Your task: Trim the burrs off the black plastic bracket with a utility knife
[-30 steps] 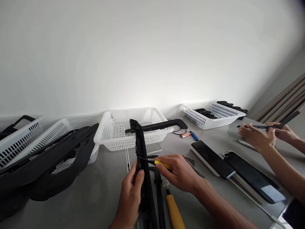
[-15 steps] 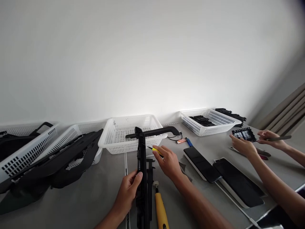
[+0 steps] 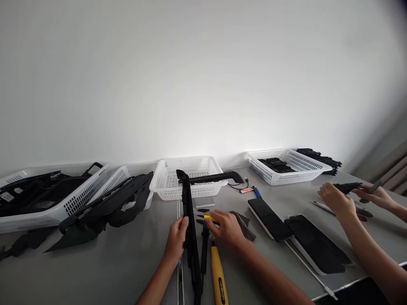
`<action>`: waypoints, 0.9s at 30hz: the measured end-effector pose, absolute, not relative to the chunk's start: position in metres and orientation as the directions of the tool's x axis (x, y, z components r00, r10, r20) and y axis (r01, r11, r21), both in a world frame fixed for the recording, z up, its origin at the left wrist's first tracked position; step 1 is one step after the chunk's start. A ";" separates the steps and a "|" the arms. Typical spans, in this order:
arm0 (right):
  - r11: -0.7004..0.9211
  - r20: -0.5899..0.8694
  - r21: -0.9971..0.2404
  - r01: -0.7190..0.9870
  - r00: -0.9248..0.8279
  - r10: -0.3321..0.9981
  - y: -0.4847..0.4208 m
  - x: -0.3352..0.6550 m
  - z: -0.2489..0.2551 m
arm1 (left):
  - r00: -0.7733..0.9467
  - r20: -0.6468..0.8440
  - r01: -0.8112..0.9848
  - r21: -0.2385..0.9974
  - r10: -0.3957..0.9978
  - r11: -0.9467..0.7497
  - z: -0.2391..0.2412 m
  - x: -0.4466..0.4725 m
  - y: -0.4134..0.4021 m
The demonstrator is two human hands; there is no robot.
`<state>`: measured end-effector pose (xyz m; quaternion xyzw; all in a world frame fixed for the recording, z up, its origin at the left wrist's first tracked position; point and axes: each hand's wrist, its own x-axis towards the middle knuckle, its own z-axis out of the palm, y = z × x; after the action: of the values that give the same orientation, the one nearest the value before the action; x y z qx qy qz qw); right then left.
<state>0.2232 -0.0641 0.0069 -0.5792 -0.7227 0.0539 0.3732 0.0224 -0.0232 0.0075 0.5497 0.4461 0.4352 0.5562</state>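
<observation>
from the head camera, the left hand (image 3: 177, 239) is curled around a long black strip (image 3: 187, 203), thumb on its side. the strip runs from the near edge of the grey tabletop (image 3: 121, 271) toward a white basket (image 3: 165, 182). the right hand (image 3: 226, 229), just beside the strip, pinches a small yellow tool (image 3: 209, 218) in its fingertips. a yellow-handled tool (image 3: 218, 279) lies near that wrist. a dark screen (image 3: 269, 219) lies to the right, and a co-worker's hand (image 3: 337, 202) is beyond it.
</observation>
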 end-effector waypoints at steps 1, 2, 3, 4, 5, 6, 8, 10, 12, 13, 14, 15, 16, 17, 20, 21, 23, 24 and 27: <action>0.327 0.484 -0.502 0.801 -0.053 0.873 -0.068 0.223 0.004 | 0.232 -0.017 -0.002 1.000 0.973 0.018 0.007 0.022 -0.023; 0.323 0.490 -0.501 0.803 -0.045 0.871 -0.071 0.223 0.001 | 0.245 -0.017 -0.013 1.000 0.969 0.021 0.006 0.022 -0.023; 0.316 0.496 -0.503 0.805 -0.031 0.868 -0.074 0.223 -0.001 | 0.259 -0.017 -0.025 0.999 0.966 0.024 0.005 0.021 -0.022; 0.309 0.502 -0.502 0.808 -0.019 0.865 -0.076 0.223 -0.003 | 0.277 -0.014 -0.040 0.999 0.961 0.026 0.004 0.021 -0.022; 0.307 0.508 -0.496 0.812 -0.015 0.861 -0.077 0.223 -0.005 | 0.298 -0.008 -0.056 0.998 0.955 0.025 0.002 0.021 -0.021; 0.309 0.514 -0.486 0.818 -0.018 0.857 -0.078 0.223 -0.005 | 0.317 0.002 -0.069 0.997 0.948 0.021 0.000 0.021 -0.020; 0.316 0.526 -0.461 0.829 -0.032 0.850 -0.078 0.222 -0.005 | 0.350 0.027 -0.080 0.997 0.936 0.001 -0.004 0.022 -0.019; 0.323 0.535 -0.441 0.837 -0.043 0.844 -0.077 0.223 -0.004 | 0.373 0.051 -0.067 0.997 0.926 -0.028 -0.006 0.022 -0.019; 0.329 0.545 -0.423 0.844 -0.052 0.837 -0.077 0.224 -0.002 | 0.385 0.065 -0.045 0.998 0.920 -0.051 -0.007 0.023 -0.019; 0.332 0.550 -0.414 0.847 -0.058 0.833 -0.077 0.226 -0.001 | 0.391 0.068 -0.035 0.998 0.918 -0.059 -0.006 0.024 -0.020; 0.335 0.554 -0.406 0.850 -0.063 0.830 -0.077 0.227 0.001 | 0.395 0.068 -0.025 0.998 0.916 -0.063 -0.005 0.024 -0.020; 0.335 0.555 -0.399 0.853 -0.066 0.829 -0.077 0.228 0.002 | 0.398 0.064 -0.014 0.998 0.915 -0.064 -0.004 0.024 -0.021; 0.334 0.556 -0.394 0.856 -0.067 0.828 -0.078 0.230 0.003 | 0.400 0.054 0.002 0.998 0.915 -0.060 -0.002 0.024 -0.022; 0.330 0.556 -0.390 0.859 -0.066 0.829 -0.078 0.231 0.004 | 0.401 0.042 0.022 0.998 0.915 -0.055 -0.001 0.024 -0.023; 0.314 0.556 -0.389 0.866 -0.051 0.829 -0.078 0.233 0.004 | 0.404 0.011 0.077 0.996 0.915 -0.046 0.001 0.023 -0.026; 0.310 0.558 -0.390 0.867 -0.045 0.829 -0.078 0.233 0.003 | 0.408 0.009 0.086 0.995 0.913 -0.048 0.001 0.022 -0.026; 0.306 0.564 -0.395 0.866 -0.035 0.825 -0.076 0.234 -0.001 | 0.424 0.011 0.086 0.995 0.906 -0.052 0.001 0.022 -0.027; 0.306 0.566 -0.397 0.865 -0.031 0.824 -0.075 0.235 -0.003 | 0.435 0.010 0.085 0.995 0.901 -0.053 0.001 0.022 -0.027; 0.304 0.571 -0.406 0.862 -0.020 0.821 -0.073 0.236 -0.010 | 0.461 0.003 0.085 0.995 0.887 -0.048 0.002 0.022 -0.026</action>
<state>0.2359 -0.0731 -0.0096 -0.5894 -0.7137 -0.0270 0.3775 0.0224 -0.0264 0.0019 0.6336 0.3836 0.3498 0.5736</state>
